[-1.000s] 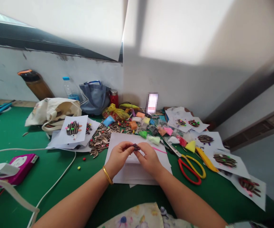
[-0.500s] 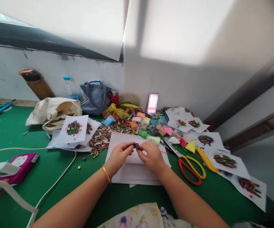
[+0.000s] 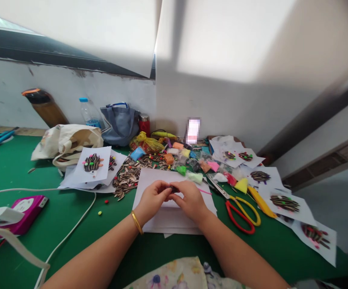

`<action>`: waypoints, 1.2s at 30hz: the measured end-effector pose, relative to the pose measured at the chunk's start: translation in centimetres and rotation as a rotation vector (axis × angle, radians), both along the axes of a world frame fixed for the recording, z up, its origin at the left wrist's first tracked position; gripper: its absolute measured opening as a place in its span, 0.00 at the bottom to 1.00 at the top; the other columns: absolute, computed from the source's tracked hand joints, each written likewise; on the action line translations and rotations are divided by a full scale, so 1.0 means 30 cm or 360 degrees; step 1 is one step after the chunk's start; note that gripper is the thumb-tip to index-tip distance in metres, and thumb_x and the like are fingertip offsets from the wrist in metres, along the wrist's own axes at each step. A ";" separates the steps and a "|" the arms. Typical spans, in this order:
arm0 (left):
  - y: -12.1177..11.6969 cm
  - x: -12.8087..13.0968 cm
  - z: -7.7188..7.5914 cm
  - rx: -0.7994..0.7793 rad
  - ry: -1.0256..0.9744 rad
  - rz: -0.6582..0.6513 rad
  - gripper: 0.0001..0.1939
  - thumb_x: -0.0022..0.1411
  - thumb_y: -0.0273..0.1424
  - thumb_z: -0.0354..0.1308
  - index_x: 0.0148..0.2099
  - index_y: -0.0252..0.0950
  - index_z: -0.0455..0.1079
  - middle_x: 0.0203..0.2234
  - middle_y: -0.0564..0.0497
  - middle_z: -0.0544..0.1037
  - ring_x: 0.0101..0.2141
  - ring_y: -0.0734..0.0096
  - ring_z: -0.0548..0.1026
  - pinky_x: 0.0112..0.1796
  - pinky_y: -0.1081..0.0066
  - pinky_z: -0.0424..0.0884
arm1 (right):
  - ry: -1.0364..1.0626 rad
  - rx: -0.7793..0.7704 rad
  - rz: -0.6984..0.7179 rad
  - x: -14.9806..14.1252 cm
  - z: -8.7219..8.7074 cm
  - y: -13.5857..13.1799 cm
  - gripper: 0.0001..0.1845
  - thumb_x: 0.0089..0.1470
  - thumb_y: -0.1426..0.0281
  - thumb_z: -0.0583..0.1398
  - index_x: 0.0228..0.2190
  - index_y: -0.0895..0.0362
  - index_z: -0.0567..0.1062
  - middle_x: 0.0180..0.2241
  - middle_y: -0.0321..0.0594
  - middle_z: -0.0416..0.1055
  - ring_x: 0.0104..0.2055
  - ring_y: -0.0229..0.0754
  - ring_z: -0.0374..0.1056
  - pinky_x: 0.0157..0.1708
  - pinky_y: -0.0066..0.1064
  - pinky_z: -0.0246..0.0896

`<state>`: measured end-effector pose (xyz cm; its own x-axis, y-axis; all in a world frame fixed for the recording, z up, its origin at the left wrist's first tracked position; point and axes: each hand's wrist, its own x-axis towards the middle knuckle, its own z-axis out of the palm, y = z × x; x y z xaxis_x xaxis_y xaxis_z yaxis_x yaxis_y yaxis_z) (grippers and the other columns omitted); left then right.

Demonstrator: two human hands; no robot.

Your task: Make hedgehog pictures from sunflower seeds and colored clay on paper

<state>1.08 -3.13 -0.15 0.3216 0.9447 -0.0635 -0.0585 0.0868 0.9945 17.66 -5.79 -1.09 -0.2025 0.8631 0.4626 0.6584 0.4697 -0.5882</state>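
Note:
A small lump of dark modelling clay [image 3: 172, 189] is pinched between my two hands, mostly covered by the fingers. My left hand [image 3: 154, 198], a gold bangle at its wrist, has thumb and forefinger closed on it. From the other side my right hand [image 3: 188, 199] grips the same lump, fingertips meeting the left ones. Both hands are above a stack of white paper [image 3: 177, 220]. A pink strip [image 3: 204, 191] shows on the paper just past the right hand. Striped sunflower seeds [image 3: 128, 176] are heaped beyond the left hand.
Scissors [image 3: 242, 214] with red and yellow handles and a yellow utility knife [image 3: 262, 202] rest at right. Small bags of coloured clay [image 3: 196, 164] are spread behind the paper. Seed pictures [image 3: 285, 203] line the right edge; more paper [image 3: 101, 176] is stacked at left. A white cable [image 3: 74, 226] crosses the left side.
Half a second ago the fingers were more spread and the dark clay showed stretched between them. Now the fingertips have come together over it. Things on the table have not moved.

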 end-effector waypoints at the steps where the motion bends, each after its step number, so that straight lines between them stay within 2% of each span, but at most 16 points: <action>1: 0.002 -0.002 0.001 -0.0003 0.0014 0.0011 0.14 0.52 0.38 0.65 0.35 0.34 0.71 0.25 0.51 0.78 0.26 0.71 0.76 0.29 0.72 0.72 | 0.0026 -0.0009 0.0006 0.001 0.003 0.000 0.11 0.59 0.63 0.60 0.42 0.52 0.75 0.37 0.41 0.76 0.39 0.46 0.69 0.41 0.37 0.58; 6: 0.032 -0.022 -0.003 -0.0093 -0.0029 0.0160 0.18 0.51 0.42 0.66 0.35 0.33 0.70 0.25 0.51 0.78 0.24 0.72 0.76 0.28 0.72 0.73 | 0.0278 -0.0050 -0.0108 0.030 0.002 0.022 0.07 0.58 0.67 0.59 0.34 0.54 0.77 0.32 0.39 0.75 0.35 0.43 0.68 0.37 0.34 0.61; 9: 0.049 -0.034 -0.005 -0.0195 -0.0131 0.0268 0.20 0.50 0.43 0.67 0.37 0.32 0.71 0.25 0.50 0.78 0.25 0.72 0.76 0.29 0.72 0.74 | 0.0516 -0.0112 -0.0199 0.052 -0.003 0.036 0.07 0.56 0.66 0.60 0.35 0.55 0.77 0.32 0.39 0.74 0.34 0.42 0.68 0.36 0.33 0.63; 11: 0.050 -0.035 -0.005 -0.0287 -0.0188 0.0288 0.22 0.49 0.43 0.68 0.40 0.32 0.72 0.27 0.49 0.79 0.28 0.71 0.77 0.32 0.71 0.74 | 0.0632 -0.0118 -0.0152 0.053 -0.002 0.036 0.09 0.57 0.66 0.59 0.37 0.54 0.77 0.36 0.40 0.75 0.38 0.43 0.69 0.39 0.34 0.64; 13: 0.040 -0.030 -0.004 -0.0333 -0.0224 0.0193 0.25 0.49 0.44 0.68 0.44 0.33 0.73 0.31 0.46 0.80 0.32 0.68 0.78 0.35 0.69 0.75 | 0.0647 -0.0115 -0.0006 0.040 -0.001 0.027 0.10 0.59 0.67 0.57 0.39 0.53 0.77 0.39 0.41 0.75 0.41 0.43 0.69 0.43 0.35 0.64; 15: 0.022 -0.018 -0.003 -0.0284 -0.0244 -0.0014 0.26 0.51 0.45 0.67 0.48 0.33 0.74 0.38 0.44 0.81 0.37 0.65 0.79 0.40 0.66 0.75 | 0.0627 -0.0156 0.0077 0.018 -0.003 0.016 0.10 0.59 0.67 0.57 0.42 0.52 0.76 0.38 0.39 0.74 0.41 0.43 0.69 0.43 0.36 0.64; 16: 0.013 -0.012 -0.003 -0.0232 -0.0240 -0.0154 0.26 0.51 0.44 0.67 0.48 0.34 0.74 0.42 0.43 0.80 0.41 0.63 0.78 0.43 0.65 0.74 | 0.0626 -0.0188 0.0053 0.008 -0.007 0.011 0.11 0.57 0.67 0.58 0.43 0.52 0.74 0.36 0.38 0.73 0.39 0.42 0.68 0.42 0.35 0.64; 18: -0.004 0.000 -0.003 -0.0111 -0.0179 -0.0243 0.24 0.51 0.41 0.68 0.49 0.34 0.75 0.45 0.44 0.79 0.43 0.61 0.77 0.45 0.64 0.73 | 0.0597 -0.0204 -0.0077 -0.007 -0.016 0.006 0.12 0.54 0.67 0.62 0.42 0.53 0.73 0.32 0.36 0.70 0.34 0.41 0.66 0.37 0.33 0.63; 20: -0.013 0.008 -0.003 -0.0040 -0.0099 -0.0222 0.23 0.51 0.39 0.68 0.48 0.34 0.74 0.43 0.44 0.80 0.41 0.62 0.77 0.42 0.66 0.73 | 0.0526 -0.0153 -0.0203 -0.011 -0.025 0.006 0.12 0.51 0.67 0.64 0.38 0.54 0.72 0.31 0.35 0.67 0.33 0.40 0.63 0.35 0.33 0.62; 22: -0.015 0.009 -0.003 -0.0017 -0.0052 -0.0160 0.23 0.51 0.38 0.67 0.49 0.34 0.73 0.37 0.46 0.81 0.36 0.65 0.78 0.38 0.67 0.74 | 0.0483 -0.0137 -0.0203 -0.009 -0.030 0.009 0.13 0.52 0.66 0.64 0.40 0.54 0.73 0.33 0.37 0.67 0.34 0.41 0.63 0.36 0.33 0.61; 25: -0.008 0.002 0.001 -0.0037 -0.0066 -0.0066 0.24 0.51 0.38 0.67 0.48 0.35 0.67 0.26 0.52 0.79 0.29 0.67 0.78 0.33 0.67 0.74 | 0.0545 -0.0207 0.0035 -0.006 -0.028 0.009 0.16 0.60 0.63 0.57 0.49 0.53 0.71 0.38 0.40 0.69 0.38 0.42 0.66 0.39 0.34 0.63; 27: 0.000 -0.005 0.003 -0.0058 -0.0090 0.0003 0.22 0.51 0.40 0.66 0.44 0.36 0.65 0.24 0.54 0.79 0.27 0.67 0.78 0.31 0.68 0.74 | 0.0571 -0.0237 0.0217 -0.011 -0.023 0.004 0.18 0.63 0.62 0.53 0.53 0.51 0.70 0.43 0.42 0.71 0.42 0.43 0.67 0.40 0.35 0.63; 29: 0.007 -0.012 0.003 -0.0073 -0.0090 0.0033 0.20 0.51 0.41 0.66 0.40 0.36 0.64 0.26 0.52 0.80 0.27 0.67 0.79 0.31 0.68 0.75 | 0.0540 -0.0259 0.0296 -0.018 -0.017 -0.002 0.22 0.60 0.60 0.58 0.55 0.50 0.69 0.46 0.42 0.71 0.43 0.44 0.68 0.40 0.35 0.64; 31: 0.009 -0.014 0.000 -0.0066 -0.0053 -0.0007 0.20 0.51 0.42 0.66 0.39 0.36 0.64 0.27 0.50 0.80 0.27 0.67 0.79 0.30 0.69 0.74 | 0.0486 -0.0255 0.0245 -0.025 -0.013 -0.006 0.25 0.55 0.60 0.63 0.53 0.50 0.70 0.44 0.42 0.72 0.41 0.44 0.68 0.39 0.35 0.64; 36: 0.000 -0.003 -0.010 -0.0032 -0.0010 -0.0151 0.18 0.52 0.42 0.65 0.39 0.35 0.68 0.29 0.52 0.79 0.27 0.71 0.78 0.29 0.73 0.73 | 0.0452 -0.0129 0.0048 -0.013 -0.007 0.003 0.08 0.58 0.68 0.60 0.39 0.52 0.77 0.35 0.39 0.74 0.39 0.43 0.68 0.40 0.35 0.63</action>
<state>0.98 -3.13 -0.46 0.4098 0.9087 -0.0800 -0.0550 0.1121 0.9922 17.26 -5.71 -1.31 -0.1008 0.8952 0.4342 0.4488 0.4304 -0.7832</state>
